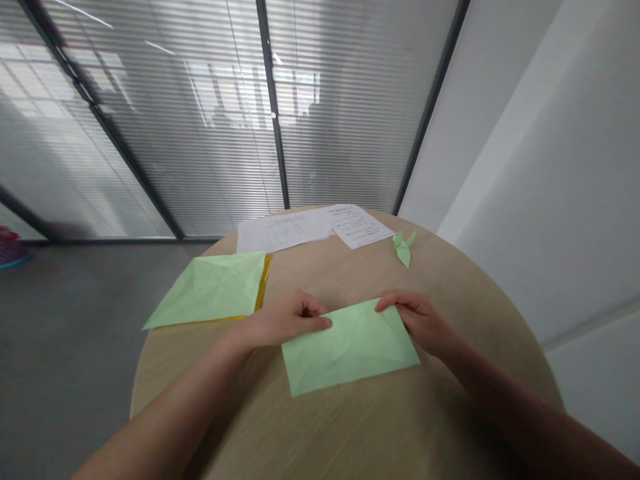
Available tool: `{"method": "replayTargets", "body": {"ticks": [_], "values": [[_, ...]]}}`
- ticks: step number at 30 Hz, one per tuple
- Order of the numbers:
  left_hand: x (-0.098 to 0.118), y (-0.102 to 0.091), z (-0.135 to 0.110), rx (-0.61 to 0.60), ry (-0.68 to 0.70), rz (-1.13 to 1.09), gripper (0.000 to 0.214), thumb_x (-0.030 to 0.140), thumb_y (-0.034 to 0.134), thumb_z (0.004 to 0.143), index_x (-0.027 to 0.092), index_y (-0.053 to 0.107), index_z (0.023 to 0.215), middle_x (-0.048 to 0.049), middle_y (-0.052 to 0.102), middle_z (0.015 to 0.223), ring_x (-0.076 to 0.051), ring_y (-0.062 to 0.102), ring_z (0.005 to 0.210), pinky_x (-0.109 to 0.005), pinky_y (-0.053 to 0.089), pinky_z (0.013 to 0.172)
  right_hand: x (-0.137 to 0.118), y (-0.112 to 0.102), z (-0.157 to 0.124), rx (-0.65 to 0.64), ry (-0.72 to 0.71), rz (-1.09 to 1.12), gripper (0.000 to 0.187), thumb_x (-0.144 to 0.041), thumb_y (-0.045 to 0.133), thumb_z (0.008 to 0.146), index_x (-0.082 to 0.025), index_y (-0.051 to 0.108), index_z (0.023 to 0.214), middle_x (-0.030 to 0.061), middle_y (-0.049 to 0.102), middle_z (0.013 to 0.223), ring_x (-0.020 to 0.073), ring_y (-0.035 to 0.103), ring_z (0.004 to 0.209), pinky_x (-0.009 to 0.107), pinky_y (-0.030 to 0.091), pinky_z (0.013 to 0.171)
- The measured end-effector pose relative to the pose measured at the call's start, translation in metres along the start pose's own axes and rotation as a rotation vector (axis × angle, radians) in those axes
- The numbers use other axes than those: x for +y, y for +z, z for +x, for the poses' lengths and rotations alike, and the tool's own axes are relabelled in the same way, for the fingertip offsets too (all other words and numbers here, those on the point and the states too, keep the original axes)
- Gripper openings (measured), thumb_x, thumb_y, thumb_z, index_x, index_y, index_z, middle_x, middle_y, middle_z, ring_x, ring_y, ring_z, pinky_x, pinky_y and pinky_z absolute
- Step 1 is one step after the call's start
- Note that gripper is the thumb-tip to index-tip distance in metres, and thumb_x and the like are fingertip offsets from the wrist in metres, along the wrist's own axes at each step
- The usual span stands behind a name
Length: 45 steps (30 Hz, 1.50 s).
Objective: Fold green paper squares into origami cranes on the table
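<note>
A light green sheet of paper (353, 350), a long rectangle that looks folded over, is held between my two hands above the near part of the table. My left hand (287, 319) pinches its upper left corner, thumb on top and the other fingers behind or curled. At the upper right corner, my right hand (413, 317) grips the paper with its index finger on the face; its thumb is hidden. Faint crease lines run over the paper. Beyond my right hand lies a small green folded-paper figure (403, 250), apart from both hands.
The round wooden table (340, 433) carries a stack of green paper (215, 287) with a yellow sheet under it, jutting past the left edge. White printed sheets (285, 229) lie at the far edge. Glass panels with blinds (345, 133) stand behind, a white wall (550, 167) at right.
</note>
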<state>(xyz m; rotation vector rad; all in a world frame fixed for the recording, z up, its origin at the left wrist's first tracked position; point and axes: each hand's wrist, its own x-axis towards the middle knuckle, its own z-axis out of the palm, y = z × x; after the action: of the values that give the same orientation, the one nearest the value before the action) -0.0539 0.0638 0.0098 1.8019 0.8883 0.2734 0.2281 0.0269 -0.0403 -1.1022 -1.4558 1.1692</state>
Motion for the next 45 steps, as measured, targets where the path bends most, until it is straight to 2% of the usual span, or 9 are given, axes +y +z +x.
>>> {"method": "replayTargets", "body": {"ticks": [5, 7, 10, 14, 21, 28, 35, 41, 45], "values": [[-0.003, -0.005, 0.002, 0.082, 0.011, 0.068, 0.030, 0.043, 0.062, 0.085, 0.017, 0.073, 0.074, 0.0011, 0.060, 0.061, -0.010, 0.047, 0.052, -0.021, 0.033, 0.048, -0.003, 0.006, 0.001, -0.057, 0.217, 0.331, 0.058, -0.049, 0.062, 0.085, -0.029, 0.051, 0.138, 0.0047, 0.070, 0.091, 0.0218, 0.067, 0.081, 0.033, 0.054, 0.068], [-0.005, -0.007, 0.002, 0.111, 0.017, 0.074, 0.031, 0.044, 0.061, 0.086, 0.017, 0.073, 0.077, 0.0001, 0.062, 0.063, -0.011, 0.049, 0.054, -0.022, 0.034, 0.049, -0.003, 0.006, 0.002, -0.141, 0.227, 0.265, 0.066, -0.049, 0.071, 0.080, -0.026, 0.049, 0.137, 0.0065, 0.070, 0.095, 0.0220, 0.068, 0.080, 0.031, 0.055, 0.063], [-0.005, -0.007, 0.002, 0.099, 0.022, 0.104, 0.033, 0.045, 0.059, 0.087, 0.017, 0.074, 0.079, -0.0005, 0.064, 0.066, -0.012, 0.051, 0.056, -0.022, 0.035, 0.050, -0.001, 0.008, 0.001, -0.240, 0.219, 0.059, 0.053, -0.043, 0.077, 0.075, -0.020, 0.059, 0.119, 0.0041, 0.067, 0.085, 0.0160, 0.062, 0.063, 0.024, 0.051, 0.048], [-0.004, -0.003, 0.002, 0.033, 0.037, 0.106, 0.035, 0.045, 0.056, 0.090, 0.017, 0.075, 0.085, -0.0001, 0.063, 0.066, -0.012, 0.052, 0.058, -0.022, 0.041, 0.054, 0.000, 0.014, -0.006, -0.231, 0.170, -0.161, 0.028, -0.040, 0.068, 0.084, -0.016, 0.064, 0.098, -0.0032, 0.055, 0.063, 0.0089, 0.049, 0.047, 0.019, 0.041, 0.041], [-0.008, 0.001, 0.005, -0.068, 0.043, -0.059, 0.026, 0.039, 0.063, 0.088, 0.016, 0.072, 0.095, 0.0000, 0.065, 0.072, -0.011, 0.055, 0.061, -0.022, 0.046, 0.057, -0.008, 0.020, -0.014, -0.213, 0.088, -0.260, 0.022, -0.037, 0.062, 0.089, -0.016, 0.066, 0.088, -0.0035, 0.051, 0.059, 0.0092, 0.049, 0.047, 0.019, 0.040, 0.043], [-0.015, -0.001, 0.010, -0.080, 0.035, -0.034, 0.024, 0.035, 0.059, 0.090, 0.016, 0.073, 0.096, 0.0001, 0.067, 0.074, -0.009, 0.052, 0.059, -0.020, 0.039, 0.054, -0.004, 0.019, -0.009, -0.223, 0.133, -0.141, 0.028, -0.038, 0.059, 0.089, -0.014, 0.064, 0.104, -0.0034, 0.055, 0.060, 0.0098, 0.052, 0.043, 0.020, 0.044, 0.040], [-0.021, -0.010, 0.011, -0.193, -0.064, -0.072, 0.028, 0.034, 0.063, 0.086, 0.019, 0.073, 0.107, -0.0037, 0.074, 0.091, -0.013, 0.064, 0.067, -0.022, 0.047, 0.059, 0.006, 0.012, 0.002, -0.024, 0.191, -0.078, 0.070, -0.036, 0.063, 0.083, -0.023, 0.038, 0.148, -0.0017, 0.062, 0.078, 0.0108, 0.056, 0.044, 0.025, 0.050, 0.037], [-0.023, -0.009, 0.010, -0.198, -0.162, -0.012, 0.043, 0.028, 0.068, 0.077, 0.019, 0.067, 0.119, 0.0007, 0.068, 0.071, -0.012, 0.058, 0.055, -0.023, 0.047, 0.054, 0.018, -0.005, 0.013, 0.087, 0.207, -0.262, 0.071, -0.030, 0.058, 0.085, -0.026, 0.035, 0.152, 0.0031, 0.066, 0.085, 0.0126, 0.057, 0.042, 0.027, 0.049, 0.037], [-0.029, -0.004, 0.014, -0.018, -0.075, 0.059, 0.033, 0.029, 0.061, 0.082, 0.018, 0.066, 0.113, 0.0007, 0.066, 0.073, -0.011, 0.056, 0.054, -0.023, 0.044, 0.053, 0.017, -0.010, 0.017, 0.113, 0.175, -0.337, 0.067, -0.028, 0.056, 0.085, -0.025, 0.039, 0.150, 0.0053, 0.067, 0.091, 0.0119, 0.055, 0.043, 0.027, 0.047, 0.037]]}}
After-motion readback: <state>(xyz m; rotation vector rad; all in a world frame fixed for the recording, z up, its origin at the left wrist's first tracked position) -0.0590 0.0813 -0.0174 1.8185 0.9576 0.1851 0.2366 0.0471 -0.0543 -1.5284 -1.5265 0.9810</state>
